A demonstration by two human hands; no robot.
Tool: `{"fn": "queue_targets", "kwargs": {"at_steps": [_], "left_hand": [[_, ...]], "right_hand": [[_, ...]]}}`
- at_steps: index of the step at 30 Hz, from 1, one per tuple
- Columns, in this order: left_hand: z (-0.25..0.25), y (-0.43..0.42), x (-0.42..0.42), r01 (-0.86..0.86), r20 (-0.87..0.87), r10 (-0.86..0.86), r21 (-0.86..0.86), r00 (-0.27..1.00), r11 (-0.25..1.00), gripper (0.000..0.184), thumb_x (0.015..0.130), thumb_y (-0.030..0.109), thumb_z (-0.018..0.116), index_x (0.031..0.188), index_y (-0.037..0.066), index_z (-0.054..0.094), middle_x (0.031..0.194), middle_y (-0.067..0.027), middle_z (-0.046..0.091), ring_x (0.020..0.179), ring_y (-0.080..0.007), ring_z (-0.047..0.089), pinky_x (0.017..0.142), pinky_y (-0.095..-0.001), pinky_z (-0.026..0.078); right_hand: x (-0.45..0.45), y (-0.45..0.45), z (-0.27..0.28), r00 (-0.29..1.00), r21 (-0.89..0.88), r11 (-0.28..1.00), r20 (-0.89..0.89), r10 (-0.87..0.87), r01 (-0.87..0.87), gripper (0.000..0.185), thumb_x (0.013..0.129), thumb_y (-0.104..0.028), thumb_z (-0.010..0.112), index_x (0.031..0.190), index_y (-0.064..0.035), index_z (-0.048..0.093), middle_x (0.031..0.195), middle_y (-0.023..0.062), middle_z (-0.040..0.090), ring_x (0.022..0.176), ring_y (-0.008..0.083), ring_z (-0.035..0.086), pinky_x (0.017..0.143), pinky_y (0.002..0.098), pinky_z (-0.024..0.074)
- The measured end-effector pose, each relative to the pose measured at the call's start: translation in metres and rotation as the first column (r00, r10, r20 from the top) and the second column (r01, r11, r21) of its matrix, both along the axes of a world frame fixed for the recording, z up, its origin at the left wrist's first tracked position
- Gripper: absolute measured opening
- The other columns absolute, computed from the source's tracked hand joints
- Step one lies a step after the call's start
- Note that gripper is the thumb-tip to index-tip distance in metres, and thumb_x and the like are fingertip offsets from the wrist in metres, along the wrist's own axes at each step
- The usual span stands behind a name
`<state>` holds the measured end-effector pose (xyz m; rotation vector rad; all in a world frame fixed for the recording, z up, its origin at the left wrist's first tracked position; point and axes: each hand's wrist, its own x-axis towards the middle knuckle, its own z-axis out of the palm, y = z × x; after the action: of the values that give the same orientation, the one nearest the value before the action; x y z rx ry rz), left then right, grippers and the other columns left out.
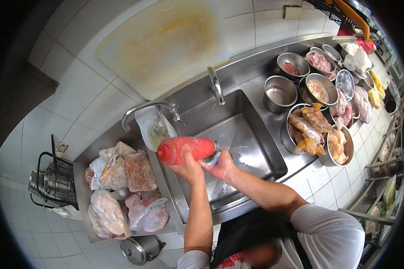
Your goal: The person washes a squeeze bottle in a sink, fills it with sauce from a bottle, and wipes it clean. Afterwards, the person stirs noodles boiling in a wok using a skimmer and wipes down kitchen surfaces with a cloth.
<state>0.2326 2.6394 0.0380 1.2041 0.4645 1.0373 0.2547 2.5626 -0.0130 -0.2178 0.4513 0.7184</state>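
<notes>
A red, bottle-shaped container (191,149) lies nearly level over the sink (249,130), its narrower end to the left. White streaks like suds show on its side. My left hand (189,167) is closed around it from below. My right hand (221,166) is at its right end, closed on a wet green-and-white cloth or scrubbing pad (211,157) pressed against it. A white basin (143,127) with a pale, wet lump inside stands just behind the red container, beneath a curved tap (152,104).
Bagged frozen meat (141,172) fills the counter's left side. On the right stand several steel bowls of meat and an uncovered steel pot (280,92). A second tap (215,85) rises behind the sink. A cutting board (166,42) leans on the wall. A lidded pot (139,249) is below left.
</notes>
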Motion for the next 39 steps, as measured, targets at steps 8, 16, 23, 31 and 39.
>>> {"fn": "queue_targets", "kwargs": {"at_steps": [8, 16, 23, 31, 39], "left_hand": [[-0.030, 0.068, -0.073, -0.049, -0.240, 0.105, 0.229, 0.965, 0.972, 0.066, 0.081, 0.015, 0.077, 0.132, -0.003, 0.040, 0.125, -0.0163, 0.055, 0.110, -0.0258, 0.058, 0.098, -0.0384, 0.045], [-0.014, 0.103, -0.138, 0.104, -0.218, -0.066, 0.171, 0.974, 0.980, 0.073, 0.077, 0.012, 0.079, 0.134, -0.001, 0.036, 0.125, -0.0143, 0.052, 0.113, -0.0244, 0.054, 0.101, -0.0391, 0.042], [0.002, 0.090, -0.128, 0.421, -0.298, -0.356, 0.190, 0.886, 0.887, 0.065, 0.073, 0.009, 0.082, 0.124, 0.002, 0.042, 0.113, -0.0106, 0.056, 0.103, -0.0212, 0.059, 0.096, -0.0367, 0.046], [0.014, 0.081, -0.066, 0.575, -0.144, -0.561, 0.087, 0.815, 0.814, 0.062, 0.074, 0.006, 0.081, 0.123, 0.003, 0.043, 0.114, -0.0090, 0.056, 0.102, -0.0197, 0.058, 0.095, -0.0361, 0.046], [-0.001, 0.064, -0.028, 0.611, -0.144, -0.598, 0.066, 0.788, 0.789, 0.061, 0.076, 0.009, 0.080, 0.125, 0.004, 0.044, 0.115, -0.0089, 0.055, 0.103, -0.0197, 0.057, 0.095, -0.0360, 0.046]], "right_hand": [[-0.014, 0.050, 0.030, 0.602, -0.726, 0.647, 0.631, 0.490, 0.234, 0.034, 0.095, -0.027, 0.055, 0.119, -0.0044, 0.062, 0.102, 0.0155, 0.068, 0.091, 0.0307, 0.067, 0.082, 0.0396, 0.0527], [0.086, 0.063, 0.054, 0.289, -0.562, 0.146, 0.611, 0.737, 0.814, 0.044, 0.086, -0.034, 0.069, 0.117, -0.0037, 0.065, 0.101, 0.0233, 0.067, 0.101, 0.0385, 0.064, 0.088, 0.0431, 0.0510], [0.166, -0.005, 0.003, 0.401, -0.562, -0.195, 0.270, 0.875, 0.804, 0.029, 0.087, -0.020, 0.062, 0.104, 0.0026, 0.057, 0.099, 0.0301, 0.064, 0.099, 0.0453, 0.062, 0.087, 0.0514, 0.0485], [0.169, -0.040, -0.044, 0.790, -0.686, 0.697, 0.537, 0.295, 0.207, 0.021, 0.094, -0.023, 0.058, 0.101, -0.0041, 0.064, 0.083, 0.0028, 0.063, 0.070, 0.0146, 0.058, 0.064, 0.0275, 0.0477], [0.141, -0.020, 0.016, 0.957, -0.657, 0.751, 0.256, 0.136, 0.069, 0.039, 0.098, -0.036, 0.054, 0.069, -0.0103, 0.052, 0.053, 0.0028, 0.046, 0.046, 0.0207, 0.046, 0.046, 0.0380, 0.0425]]}}
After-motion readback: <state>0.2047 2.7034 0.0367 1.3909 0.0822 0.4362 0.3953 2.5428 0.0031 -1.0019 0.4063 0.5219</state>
